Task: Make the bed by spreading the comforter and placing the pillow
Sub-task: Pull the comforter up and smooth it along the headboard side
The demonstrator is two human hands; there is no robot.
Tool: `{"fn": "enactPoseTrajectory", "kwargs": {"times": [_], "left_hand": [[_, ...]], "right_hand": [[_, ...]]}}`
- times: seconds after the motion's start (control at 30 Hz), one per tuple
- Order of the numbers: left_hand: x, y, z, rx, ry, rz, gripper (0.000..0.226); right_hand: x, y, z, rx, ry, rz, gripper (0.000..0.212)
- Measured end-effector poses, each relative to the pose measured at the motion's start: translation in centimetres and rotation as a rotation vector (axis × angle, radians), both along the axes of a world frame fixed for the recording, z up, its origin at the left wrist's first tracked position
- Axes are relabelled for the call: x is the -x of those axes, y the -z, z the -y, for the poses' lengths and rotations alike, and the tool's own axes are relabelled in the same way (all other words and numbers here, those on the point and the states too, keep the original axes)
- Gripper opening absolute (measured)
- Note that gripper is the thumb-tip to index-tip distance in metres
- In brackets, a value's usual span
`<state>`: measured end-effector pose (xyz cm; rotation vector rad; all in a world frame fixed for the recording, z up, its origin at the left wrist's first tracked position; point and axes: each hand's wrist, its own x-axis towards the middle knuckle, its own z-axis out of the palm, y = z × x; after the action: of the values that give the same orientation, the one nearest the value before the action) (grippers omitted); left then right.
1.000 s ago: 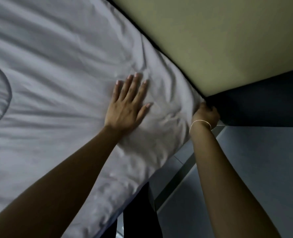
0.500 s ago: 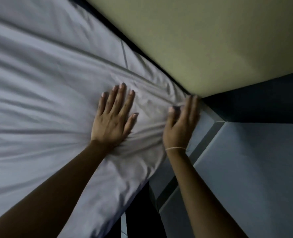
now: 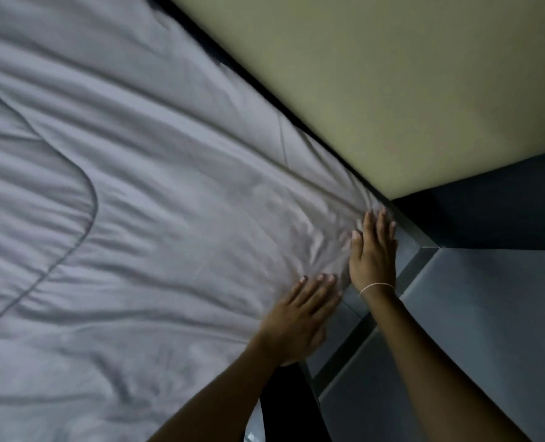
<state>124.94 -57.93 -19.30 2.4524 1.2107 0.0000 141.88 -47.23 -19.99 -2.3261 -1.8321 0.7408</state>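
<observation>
Room: dim bedroom corner, a yellow-green wall [image 3: 376, 90] meeting a dark wall, grey tiled floor [image 3: 488, 314] at the right.
Bed surface: the grey comforter [image 3: 137, 218] lies spread over the bed up to the wall-side edge, with soft wrinkles and a curved stitched seam at the left.
Left hand [image 3: 299, 317]: flat, fingers extended and relaxed, palm pressing the comforter's near edge; it grips nothing.
Right hand [image 3: 373, 253]: flat too, fingers straight, smoothing the corner by the bed frame [image 3: 405, 240]; a thin bracelet [image 3: 376, 287] sits on the wrist.
Done, as I judge it: the spreading looks mostly finished; this corner is getting its final smoothing.
Left: wrinkles across the middle, and the pillow, which is not in view.
</observation>
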Motion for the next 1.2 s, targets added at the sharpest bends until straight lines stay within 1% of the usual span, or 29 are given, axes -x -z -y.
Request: {"fn": "enactPoseTrajectory", "kwargs": {"times": [0.1,0.2,0.23,0.33,0.4,0.47,0.53,0.57,0.67,0.77,0.9,1.07,1.2], "left_hand": [[2.7,-4.1,0.8,0.011,-0.134,0.038,0.069],[7.9,-9.0,2.1,-0.044,-0.355,0.063,0.061],[11.0,-10.5,2.7,-0.053,-0.457,0.067,0.056],[18.2,-15.5,4.8,-0.103,-0.717,0.012,0.053],[22.0,-19.2,7.2,-0.110,-0.817,-0.047,0.053],[25.1,-22.0,10.1,-0.147,-0.896,-0.091,0.045],[27.8,-24.5,13.8,-0.179,-1.035,-0.104,0.034],[28.8,-25.7,15.8,-0.190,-1.119,-0.101,0.032],[29.9,-27.9,21.4,-0.227,-1.312,-0.091,0.036],[30.1,-28.6,27.5,-0.251,-1.466,-0.152,0.042],[29.0,-29.4,34.3,-0.209,-1.699,-0.251,0.047],[27.5,-31.0,40.4,-0.186,-1.958,-0.324,0.049],[26.4,-31.3,44.5,-0.112,-2.109,-0.355,0.050]], "right_hand": [[2.5,-4.7,1.1,0.005,-0.016,0.016,0.065],[6.7,-9.7,3.8,-0.023,-0.158,0.046,0.063],[9.3,-11.4,4.6,-0.024,-0.216,0.058,0.061],[15.1,-16.5,6.9,-0.002,-0.300,0.057,0.057],[18.1,-19.8,8.6,-0.002,-0.348,0.062,0.059],[20.8,-21.9,10.5,0.018,-0.395,0.078,0.060],[23.6,-23.8,12.5,0.041,-0.452,0.073,0.061],[24.8,-24.7,13.5,0.050,-0.483,0.071,0.061],[27.4,-26.8,15.6,0.046,-0.595,0.083,0.063],[30.1,-28.3,17.4,0.042,-0.748,0.082,0.064],[33.2,-29.1,19.3,0.056,-0.960,0.095,0.064],[37.5,-29.1,22.1,0.047,-1.208,0.106,0.062],[41.2,-28.8,26.1,0.014,-1.396,0.120,0.063]]}}
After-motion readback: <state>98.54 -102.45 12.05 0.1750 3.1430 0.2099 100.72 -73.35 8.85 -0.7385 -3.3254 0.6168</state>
